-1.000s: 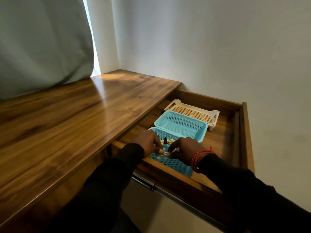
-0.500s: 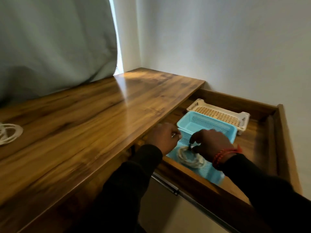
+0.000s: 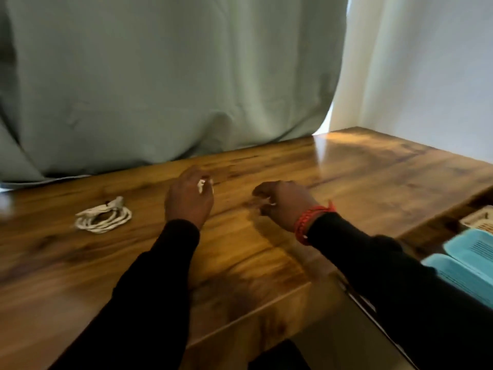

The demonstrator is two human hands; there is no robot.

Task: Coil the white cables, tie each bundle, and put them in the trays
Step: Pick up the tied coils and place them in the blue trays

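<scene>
Both hands hang over the middle of the wooden surface [image 3: 266, 252], apart from each other and holding nothing that can be made out with certainty. The left hand [image 3: 188, 200] has its fingers loosely curled, with a small white bit [image 3: 201, 186] showing at its fingertips; motion blur hides whether it pinches it. The right hand [image 3: 284, 202], with a red bracelet [image 3: 309, 222] at the wrist, also has its fingers loosely curled inward, and nothing shows in them. A coiled white cable [image 3: 104, 216] lies flat on the surface to the left of the left hand, near but apart from it, with bare wood all around it. Behind, a grey-green curtain [image 3: 170, 81] drapes down onto the far edge of the surface. At the right edge the surface drops to an open drawer, where two blue trays [image 3: 469, 265] and a cream tray [image 3: 480, 218] lie partly cut off by the frame.
</scene>
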